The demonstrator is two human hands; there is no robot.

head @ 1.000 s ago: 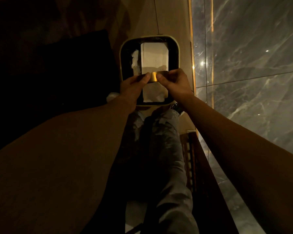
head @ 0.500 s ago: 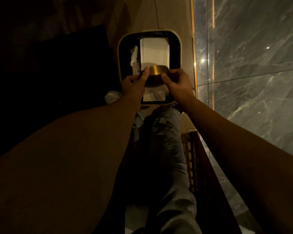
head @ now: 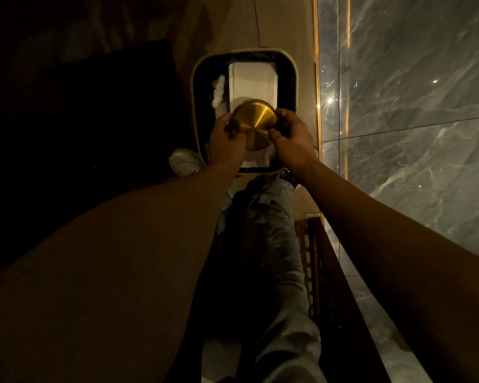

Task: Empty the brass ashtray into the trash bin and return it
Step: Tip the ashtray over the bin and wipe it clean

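The round brass ashtray (head: 256, 123) is turned upside down, its shiny flat underside facing me, right above the open mouth of the trash bin (head: 195, 106). My left hand (head: 224, 140) grips its left edge and my right hand (head: 291, 136) grips its right edge. The bin is rectangular with a pale rim and a black liner. Inside it lie a white box (head: 250, 81) and crumpled white paper (head: 218, 92). What falls out of the ashtray is hidden beneath it.
A glossy grey marble wall (head: 412, 106) with a lit gold strip (head: 318, 106) runs along the right. A dark wooden piece of furniture (head: 332, 286) stands at lower right. My jeans-clad leg (head: 274, 244) is below the bin. The left side is very dark.
Both hands have tipped the ashtray from edge-on to fully inverted over the bin, so its underside now faces up. The camera has drawn slightly closer to the bin.
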